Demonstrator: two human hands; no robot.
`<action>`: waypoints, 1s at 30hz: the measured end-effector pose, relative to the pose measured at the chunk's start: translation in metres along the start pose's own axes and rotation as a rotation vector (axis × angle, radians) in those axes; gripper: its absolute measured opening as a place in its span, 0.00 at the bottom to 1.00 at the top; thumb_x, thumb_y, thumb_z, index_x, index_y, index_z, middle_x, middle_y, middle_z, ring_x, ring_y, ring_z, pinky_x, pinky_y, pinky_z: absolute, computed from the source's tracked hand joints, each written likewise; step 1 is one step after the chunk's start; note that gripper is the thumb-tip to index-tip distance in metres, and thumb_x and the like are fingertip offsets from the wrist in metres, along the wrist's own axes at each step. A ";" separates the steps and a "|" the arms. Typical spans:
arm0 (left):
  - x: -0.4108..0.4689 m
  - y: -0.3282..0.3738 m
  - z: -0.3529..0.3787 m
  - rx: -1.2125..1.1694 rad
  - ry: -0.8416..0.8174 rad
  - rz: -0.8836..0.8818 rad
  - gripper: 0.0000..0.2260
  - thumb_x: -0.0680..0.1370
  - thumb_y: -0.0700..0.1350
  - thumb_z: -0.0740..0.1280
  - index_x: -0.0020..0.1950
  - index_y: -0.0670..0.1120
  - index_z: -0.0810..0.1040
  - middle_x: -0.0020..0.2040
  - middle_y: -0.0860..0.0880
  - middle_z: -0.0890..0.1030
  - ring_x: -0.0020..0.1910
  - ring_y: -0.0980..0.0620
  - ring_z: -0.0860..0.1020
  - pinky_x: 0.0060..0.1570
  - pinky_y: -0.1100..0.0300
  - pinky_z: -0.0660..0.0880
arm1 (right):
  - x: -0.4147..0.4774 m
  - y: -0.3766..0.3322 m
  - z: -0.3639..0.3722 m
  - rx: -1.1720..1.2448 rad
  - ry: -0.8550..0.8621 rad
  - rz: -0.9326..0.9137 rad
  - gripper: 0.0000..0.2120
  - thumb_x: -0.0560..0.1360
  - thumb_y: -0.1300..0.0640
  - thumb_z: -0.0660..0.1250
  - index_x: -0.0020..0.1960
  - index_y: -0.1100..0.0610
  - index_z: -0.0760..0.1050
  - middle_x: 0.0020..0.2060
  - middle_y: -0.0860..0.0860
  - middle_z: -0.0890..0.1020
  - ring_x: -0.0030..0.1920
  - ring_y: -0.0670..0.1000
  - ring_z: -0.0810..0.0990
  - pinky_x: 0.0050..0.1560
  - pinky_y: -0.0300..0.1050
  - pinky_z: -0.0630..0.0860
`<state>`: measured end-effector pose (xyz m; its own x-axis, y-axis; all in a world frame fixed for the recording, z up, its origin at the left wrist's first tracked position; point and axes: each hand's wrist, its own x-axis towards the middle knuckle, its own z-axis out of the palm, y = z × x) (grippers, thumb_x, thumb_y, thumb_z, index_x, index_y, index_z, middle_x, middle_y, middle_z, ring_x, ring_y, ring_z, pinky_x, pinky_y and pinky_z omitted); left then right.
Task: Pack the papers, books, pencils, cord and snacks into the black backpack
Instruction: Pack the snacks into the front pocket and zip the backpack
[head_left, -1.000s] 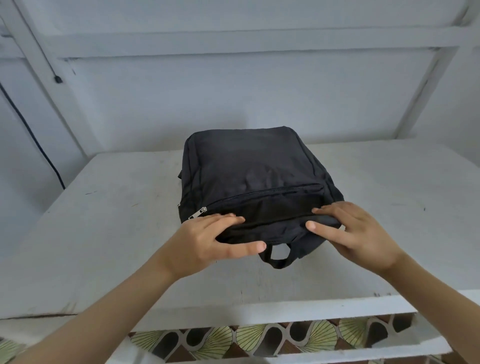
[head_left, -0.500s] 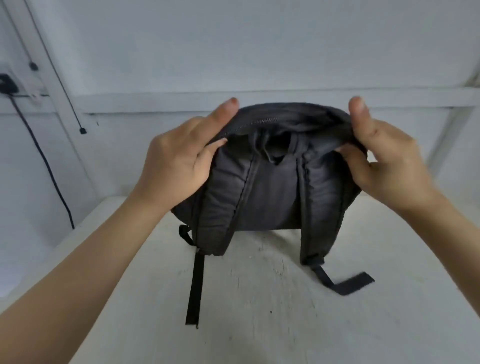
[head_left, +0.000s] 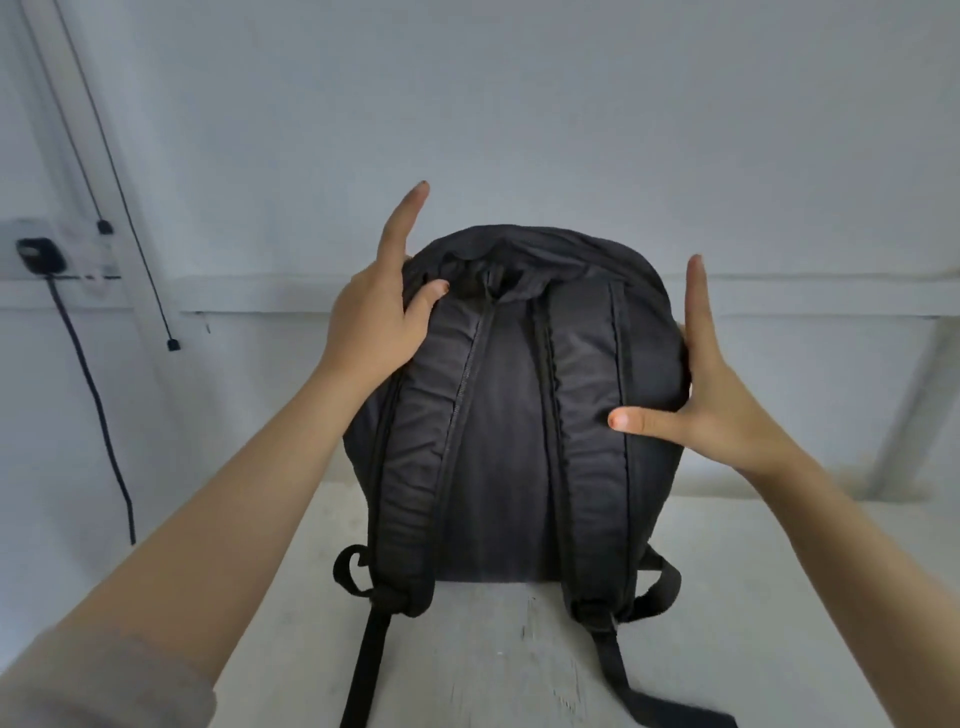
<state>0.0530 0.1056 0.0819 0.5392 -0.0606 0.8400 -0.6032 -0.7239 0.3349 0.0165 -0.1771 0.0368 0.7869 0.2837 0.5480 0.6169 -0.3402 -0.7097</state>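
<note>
The black backpack (head_left: 498, 441) stands up on the white table (head_left: 779, 597) with its straps (head_left: 415, 441) facing the person, and it looks soft, so it may flop over if a hand lets go. The right hand (head_left: 722, 410) is spread flat on its side with the thumb on one strap; the left hand (head_left: 371, 322) presses its thumb on the top corner with one finger pointing up, but its other fingers hide behind the bag, so I cannot tell if they grip. The opening is not in view, so packing could be slow.
</note>
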 end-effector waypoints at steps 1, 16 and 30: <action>0.000 -0.004 0.002 -0.020 0.019 -0.022 0.30 0.78 0.48 0.64 0.73 0.62 0.52 0.46 0.51 0.79 0.44 0.53 0.78 0.49 0.53 0.77 | -0.004 0.008 0.002 0.049 0.020 0.040 0.59 0.62 0.47 0.77 0.71 0.33 0.33 0.67 0.29 0.64 0.65 0.32 0.68 0.60 0.29 0.69; -0.086 -0.071 0.046 -0.390 -0.135 -0.303 0.51 0.61 0.59 0.76 0.69 0.69 0.41 0.72 0.65 0.55 0.71 0.63 0.59 0.68 0.64 0.60 | 0.039 0.074 0.015 0.292 0.098 0.310 0.66 0.48 0.35 0.79 0.76 0.39 0.45 0.72 0.43 0.62 0.67 0.47 0.69 0.68 0.51 0.68; -0.047 -0.105 0.112 -0.328 -0.068 -0.516 0.49 0.65 0.50 0.78 0.74 0.58 0.45 0.72 0.53 0.60 0.69 0.54 0.64 0.66 0.58 0.63 | 0.078 0.128 0.043 0.282 0.383 0.508 0.48 0.68 0.51 0.75 0.75 0.47 0.44 0.74 0.54 0.60 0.70 0.58 0.66 0.69 0.57 0.65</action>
<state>0.1564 0.1071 -0.0408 0.8394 0.1896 0.5094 -0.3984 -0.4228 0.8139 0.1565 -0.1604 -0.0302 0.9590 -0.2026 0.1982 0.1841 -0.0865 -0.9791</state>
